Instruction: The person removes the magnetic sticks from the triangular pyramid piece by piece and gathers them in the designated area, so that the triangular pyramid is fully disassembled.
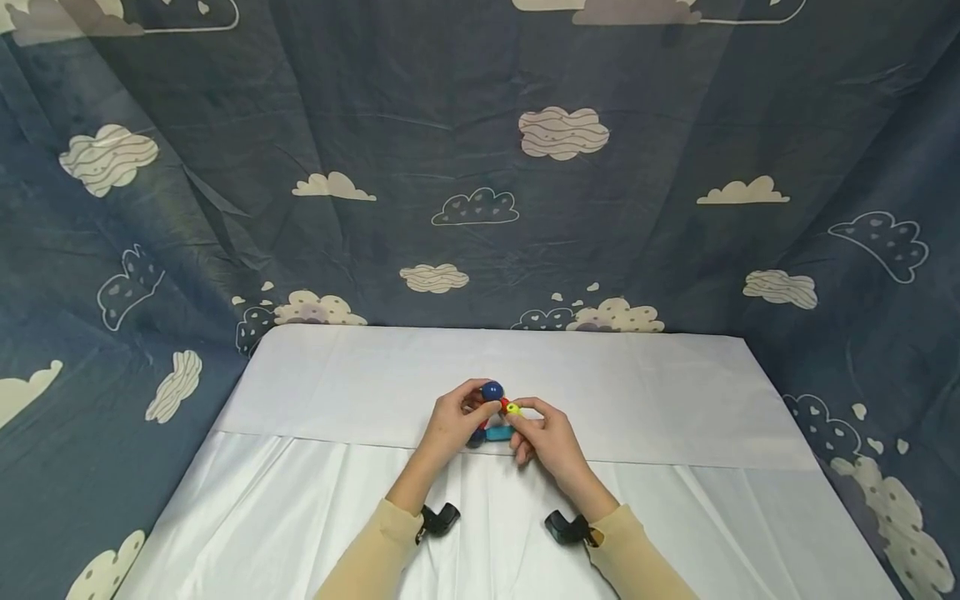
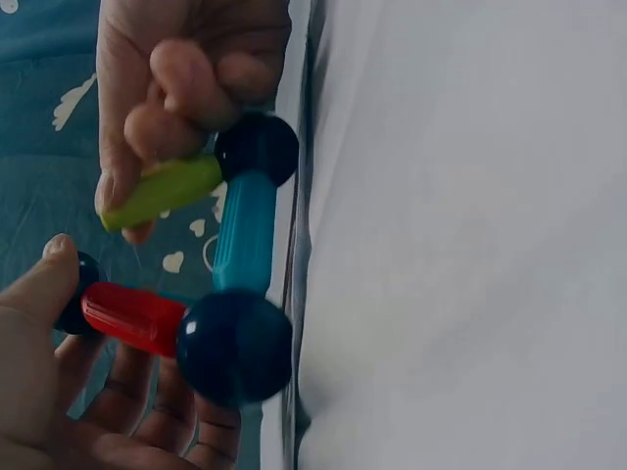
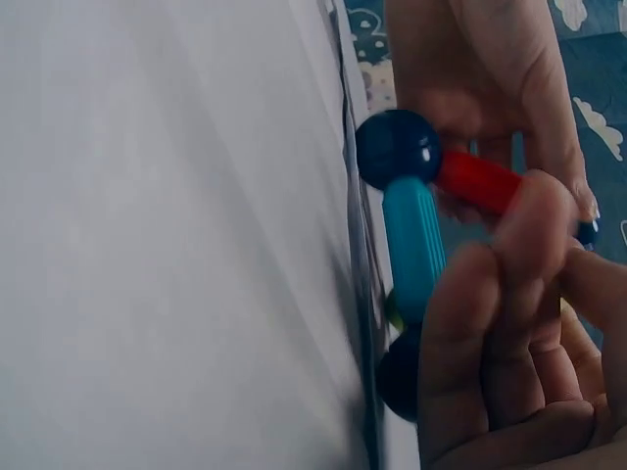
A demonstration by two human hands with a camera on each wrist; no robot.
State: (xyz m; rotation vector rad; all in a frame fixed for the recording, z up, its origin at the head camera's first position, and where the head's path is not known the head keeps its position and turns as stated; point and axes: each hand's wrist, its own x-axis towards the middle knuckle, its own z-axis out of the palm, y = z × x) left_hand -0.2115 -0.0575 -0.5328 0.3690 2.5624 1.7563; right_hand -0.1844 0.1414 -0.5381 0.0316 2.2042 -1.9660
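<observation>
Above the white table, both hands hold a joined chain of rods and dark blue balls. My left hand (image 1: 450,421) grips a dark blue ball (image 1: 492,391) at one end, with the thumb against it. From there a red rod (image 2: 134,318) leads to a second ball (image 2: 235,348), then a light blue rod (image 2: 245,232) to a third ball (image 2: 257,150). A yellow-green rod (image 2: 167,192) joins that third ball, and my right hand (image 1: 551,437) pinches its far part. In the right wrist view, curled fingers hide most of the yellow-green rod.
A white cloth covers the table (image 1: 315,383), with a fold line running across under the hands. Dark blue curtains (image 1: 420,100) with cloud prints hang behind and at both sides. Black devices (image 1: 441,521) are strapped on both wrists.
</observation>
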